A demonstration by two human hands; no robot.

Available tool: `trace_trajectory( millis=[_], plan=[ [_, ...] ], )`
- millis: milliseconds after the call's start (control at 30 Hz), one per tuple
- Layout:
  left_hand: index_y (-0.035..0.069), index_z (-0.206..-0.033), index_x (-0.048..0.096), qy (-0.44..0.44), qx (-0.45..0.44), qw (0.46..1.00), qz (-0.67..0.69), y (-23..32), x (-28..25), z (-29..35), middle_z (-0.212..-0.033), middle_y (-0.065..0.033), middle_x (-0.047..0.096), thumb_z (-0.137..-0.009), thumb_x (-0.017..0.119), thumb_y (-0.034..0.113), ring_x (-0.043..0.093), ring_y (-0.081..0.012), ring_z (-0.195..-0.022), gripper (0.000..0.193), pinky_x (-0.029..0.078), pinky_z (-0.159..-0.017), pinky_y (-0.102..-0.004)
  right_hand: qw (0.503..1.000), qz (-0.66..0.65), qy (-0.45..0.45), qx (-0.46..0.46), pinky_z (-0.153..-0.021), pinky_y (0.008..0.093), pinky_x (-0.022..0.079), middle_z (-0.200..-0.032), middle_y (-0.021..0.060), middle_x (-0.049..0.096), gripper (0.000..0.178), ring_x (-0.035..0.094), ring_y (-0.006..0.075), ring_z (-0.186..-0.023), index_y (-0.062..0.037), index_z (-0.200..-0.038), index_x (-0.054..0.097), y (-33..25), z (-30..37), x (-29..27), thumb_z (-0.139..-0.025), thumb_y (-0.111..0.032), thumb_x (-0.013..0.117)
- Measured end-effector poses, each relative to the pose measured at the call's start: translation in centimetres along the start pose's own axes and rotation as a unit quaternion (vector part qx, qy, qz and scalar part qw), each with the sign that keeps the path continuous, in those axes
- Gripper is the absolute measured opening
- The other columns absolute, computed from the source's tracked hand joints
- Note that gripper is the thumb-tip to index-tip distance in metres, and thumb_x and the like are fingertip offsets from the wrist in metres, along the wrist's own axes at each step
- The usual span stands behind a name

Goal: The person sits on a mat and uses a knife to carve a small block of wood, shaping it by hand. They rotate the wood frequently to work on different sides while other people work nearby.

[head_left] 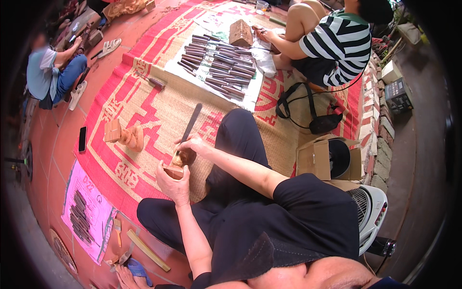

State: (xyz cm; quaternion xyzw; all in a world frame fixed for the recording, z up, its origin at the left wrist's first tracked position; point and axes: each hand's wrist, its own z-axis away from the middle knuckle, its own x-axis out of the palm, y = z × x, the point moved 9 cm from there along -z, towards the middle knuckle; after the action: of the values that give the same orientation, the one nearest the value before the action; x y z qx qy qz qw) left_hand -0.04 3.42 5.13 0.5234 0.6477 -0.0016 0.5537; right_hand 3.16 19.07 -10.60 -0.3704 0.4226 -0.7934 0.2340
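My left hand [174,185] is wrapped around a reddish-brown wooden block [173,172], low in front of my crossed legs. In my right hand [192,144] is a long, flat, dark tool [193,120] shaped like a file, its length pointing away from me. Just below that hand, a rounded brown and golden piece [185,157] sits against the block; its kind is unclear. Left of my hands, a carved wooden piece with a square block top [126,135] rests on the red and straw-coloured mat [166,113].
Ahead, many dark sticks [226,67] lie on a white sheet beside a wooden block [240,32]. A person in stripes [337,43] sits there; another [48,72] squats far left. Nearby are a phone [82,138], black bag [325,123], open carton [315,159] and fan [373,207].
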Motion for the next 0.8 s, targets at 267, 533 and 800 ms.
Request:
trace_trajectory(
  millis=[267,533,800],
  plan=[
    [0.003,-0.125,0.044,-0.006,-0.004,1.000,-0.007,0.2,-0.1,0.1,-0.114,-0.0179,0.053,-0.065,0.081,0.024,0.052,-0.0362,-0.107,0.073,0.042,-0.092,-0.0460,1.000,0.012,-0.012,-0.006,-0.074,0.0232,0.049,-0.085,0.0070,0.071,0.028,0.064,0.0105,-0.076,0.0003,-0.101,0.068,-2.1,1.7,1.3,-0.074,-0.006,0.069],
    [0.002,-0.126,0.043,-0.013,-0.017,1.000,0.007,0.0,-0.2,0.3,-0.117,-0.0185,0.052,-0.065,0.081,0.023,0.051,-0.0366,-0.110,0.075,0.041,-0.094,-0.0458,0.997,-0.058,0.041,0.020,-0.068,0.0251,0.049,-0.083,0.0066,0.069,0.026,0.063,0.0136,-0.072,0.0004,-0.095,0.069,-0.7,0.9,-0.5,-0.071,-0.011,0.072],
    [0.001,-0.125,0.044,-0.001,-0.028,1.000,0.002,-1.6,0.1,0.3,-0.115,-0.0197,0.054,-0.066,0.082,0.027,0.053,-0.0371,-0.107,0.075,0.042,-0.093,-0.0450,0.995,0.046,0.074,-0.056,-0.067,0.0262,0.050,-0.080,0.0063,0.070,0.025,0.064,0.0123,-0.071,0.0004,-0.095,0.070,0.2,-0.9,-2.1,-0.071,-0.005,0.071]
  ],
)
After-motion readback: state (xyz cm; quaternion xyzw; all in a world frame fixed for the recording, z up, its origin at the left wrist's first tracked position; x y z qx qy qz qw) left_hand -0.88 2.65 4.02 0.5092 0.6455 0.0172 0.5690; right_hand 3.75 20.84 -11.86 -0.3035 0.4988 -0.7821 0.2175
